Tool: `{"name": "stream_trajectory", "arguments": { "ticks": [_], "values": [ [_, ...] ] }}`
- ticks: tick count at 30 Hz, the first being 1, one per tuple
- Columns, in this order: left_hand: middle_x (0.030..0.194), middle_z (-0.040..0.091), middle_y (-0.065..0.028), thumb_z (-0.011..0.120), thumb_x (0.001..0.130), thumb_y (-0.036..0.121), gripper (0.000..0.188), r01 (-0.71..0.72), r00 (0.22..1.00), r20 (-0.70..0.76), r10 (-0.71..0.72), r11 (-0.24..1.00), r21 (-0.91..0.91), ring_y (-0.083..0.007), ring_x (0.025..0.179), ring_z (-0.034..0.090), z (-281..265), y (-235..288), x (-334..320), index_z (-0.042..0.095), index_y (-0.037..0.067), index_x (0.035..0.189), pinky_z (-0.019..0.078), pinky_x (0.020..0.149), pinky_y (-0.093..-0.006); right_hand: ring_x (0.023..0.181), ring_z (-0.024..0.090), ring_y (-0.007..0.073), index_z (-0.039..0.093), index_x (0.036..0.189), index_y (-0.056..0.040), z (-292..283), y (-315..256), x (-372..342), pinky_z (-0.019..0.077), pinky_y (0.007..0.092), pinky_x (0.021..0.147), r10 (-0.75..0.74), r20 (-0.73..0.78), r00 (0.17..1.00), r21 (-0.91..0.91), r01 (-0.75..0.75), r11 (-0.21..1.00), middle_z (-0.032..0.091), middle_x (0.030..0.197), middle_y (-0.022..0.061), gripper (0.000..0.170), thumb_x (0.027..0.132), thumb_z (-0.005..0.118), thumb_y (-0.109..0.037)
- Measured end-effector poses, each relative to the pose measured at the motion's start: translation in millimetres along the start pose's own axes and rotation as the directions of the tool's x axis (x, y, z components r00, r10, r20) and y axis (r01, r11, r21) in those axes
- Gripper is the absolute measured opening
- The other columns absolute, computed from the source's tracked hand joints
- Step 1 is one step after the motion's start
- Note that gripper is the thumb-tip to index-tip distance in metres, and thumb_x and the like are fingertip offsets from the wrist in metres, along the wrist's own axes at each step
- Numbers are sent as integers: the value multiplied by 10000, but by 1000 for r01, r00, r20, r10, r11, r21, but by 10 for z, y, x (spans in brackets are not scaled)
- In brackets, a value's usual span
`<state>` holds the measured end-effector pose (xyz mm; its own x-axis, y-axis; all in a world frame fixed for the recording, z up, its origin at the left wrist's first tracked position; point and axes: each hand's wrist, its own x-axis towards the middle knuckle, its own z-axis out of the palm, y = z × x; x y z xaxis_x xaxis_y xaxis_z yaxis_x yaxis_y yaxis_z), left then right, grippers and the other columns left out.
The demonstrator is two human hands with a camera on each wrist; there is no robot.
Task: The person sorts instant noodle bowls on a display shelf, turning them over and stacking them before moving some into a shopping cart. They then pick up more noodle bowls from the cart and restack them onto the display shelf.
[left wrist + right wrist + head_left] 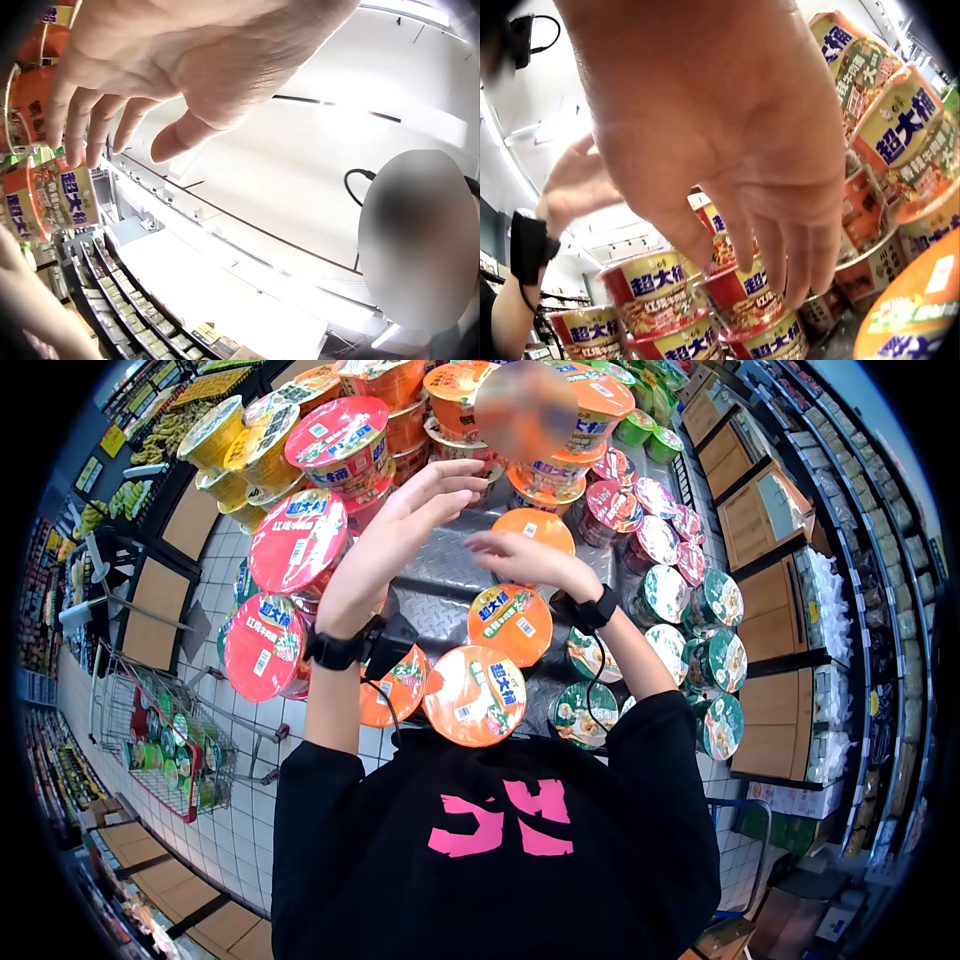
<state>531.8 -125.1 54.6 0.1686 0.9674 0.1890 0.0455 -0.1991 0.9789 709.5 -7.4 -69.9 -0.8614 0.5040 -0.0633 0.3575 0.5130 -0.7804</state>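
From the head view, I see the left hand (395, 535) raised, fingers extended, well apart from the right hand (532, 563); an orange-lidded bowl (535, 526) sits just beyond the right. In the left wrist view, I see relaxed, empty fingers. In the right wrist view, loose fingers hang before red bowls (649, 291).
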Motion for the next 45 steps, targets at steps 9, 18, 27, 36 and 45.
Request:
{"name": "stream_trajectory", "arguments": {
  "ticks": [9,18,27,36,45],
  "values": [
    [1277,484,-203,465,829,92,517,-236,960,-135,244,969,67,-269,1236,442,125,776,-1174,358,-81,1305,291,1052,-384,1089,555,330,421,1301,0,640,-370,6,434,376,934,-61,276,959,-63,81,995,550,1206,223,586,881,559,-385],
    [1341,425,-216,436,923,165,521,403,910,-222,-351,873,275,-253,1283,385,-166,367,-2118,292,-39,1380,259,1067,-379,991,610,318,301,1369,-17,1008,-519,150,472,371,862,24,449,893,-102,24,995,606,1092,229,718,861,571,-447],
    [1358,406,-158,510,943,274,671,583,732,-320,-602,796,-164,-184,1225,401,-160,-1132,-2555,137,67,1460,319,1017,-324,892,634,328,349,1300,17,1187,-507,85,491,373,766,19,410,912,-43,-2,999,640,945,224,692,858,562,-471],
    [1329,414,-140,497,947,246,675,574,703,-348,-620,784,-236,-190,1237,410,-48,-936,-2346,100,65,1462,360,1018,-352,919,625,332,370,1267,51,1239,-415,-11,487,368,781,29,217,976,33,-37,999,615,1002,261,658,870,565,-436],
    [1448,294,-164,464,952,182,633,378,818,-282,-501,838,-394,-208,1325,323,63,-764,-2121,106,60,1460,289,1070,-342,1079,541,205,375,1306,25,900,-616,-161,437,302,897,53,-94,994,297,-23,954,552,1164,167,588,900,572,-352]
  ]
}}
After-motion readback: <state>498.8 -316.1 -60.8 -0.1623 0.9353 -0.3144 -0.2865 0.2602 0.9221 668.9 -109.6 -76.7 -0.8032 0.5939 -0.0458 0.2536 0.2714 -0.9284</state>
